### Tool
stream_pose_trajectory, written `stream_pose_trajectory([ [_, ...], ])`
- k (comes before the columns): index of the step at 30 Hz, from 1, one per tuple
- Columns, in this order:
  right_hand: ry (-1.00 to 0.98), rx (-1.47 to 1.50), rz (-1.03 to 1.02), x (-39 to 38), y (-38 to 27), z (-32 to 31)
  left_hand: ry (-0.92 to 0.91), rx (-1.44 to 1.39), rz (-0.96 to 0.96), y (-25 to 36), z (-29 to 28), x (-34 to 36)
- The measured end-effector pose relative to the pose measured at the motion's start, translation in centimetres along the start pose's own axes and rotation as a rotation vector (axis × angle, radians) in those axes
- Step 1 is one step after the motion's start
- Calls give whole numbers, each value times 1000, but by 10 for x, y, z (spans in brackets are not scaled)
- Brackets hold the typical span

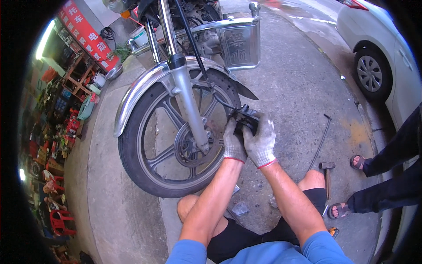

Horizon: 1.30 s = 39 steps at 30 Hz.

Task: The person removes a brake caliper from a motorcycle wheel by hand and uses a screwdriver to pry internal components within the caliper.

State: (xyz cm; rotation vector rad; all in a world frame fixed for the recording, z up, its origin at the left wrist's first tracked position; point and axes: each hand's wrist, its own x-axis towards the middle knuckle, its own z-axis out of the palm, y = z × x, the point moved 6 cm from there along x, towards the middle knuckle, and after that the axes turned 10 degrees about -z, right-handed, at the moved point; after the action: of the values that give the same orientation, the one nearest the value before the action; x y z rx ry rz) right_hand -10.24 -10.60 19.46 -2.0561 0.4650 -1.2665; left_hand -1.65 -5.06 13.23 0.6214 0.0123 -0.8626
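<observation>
a: where's the piece being worked on?

b: the dark part (247, 119), perhaps a brake caliper, is held between the left hand (235, 140) and the right hand (262, 137), by the right edge of the front wheel (169, 115). whether it touches the tyre, i can't say from this angle.

a: and the fingers?

b: both hands are gloved. the right thumb lies along the near face of the part, with the other fingers curled round its far side. the left hand closes in from the other side, its fingers bunched rather than spread. the dark part and gloves blend together there, so i can't tell which fingertips bear on it.

a: how far along would you call it?

b: partway, i'd judge. the part sits clear of the brake disc (179, 148), and a black hose (223, 103) joins it at the top. the wheel is in place on the fork leg (188, 101). what looks undone is the part itself: it isn't mounted.

a: any tools out?

b: a hammer (327, 178) and a long bent bar (320, 146) lie on the pavement to the right, neither in hand.
</observation>
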Motion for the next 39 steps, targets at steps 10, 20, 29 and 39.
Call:
stream_pose_trajectory([
  [10,-49,33,-98,-4,10,-9,-100,-12,12,-1,-1,7],
  [20,-79,132,-78,-21,22,-30,-139,-72,-134,1,6,-6],
  [29,27,121,-146,-21,15,-30,-245,-104,-112,3,10,-10],
  [39,-12,98,-206,-20,1,-34,-285,-161,-137,6,13,-12],
])
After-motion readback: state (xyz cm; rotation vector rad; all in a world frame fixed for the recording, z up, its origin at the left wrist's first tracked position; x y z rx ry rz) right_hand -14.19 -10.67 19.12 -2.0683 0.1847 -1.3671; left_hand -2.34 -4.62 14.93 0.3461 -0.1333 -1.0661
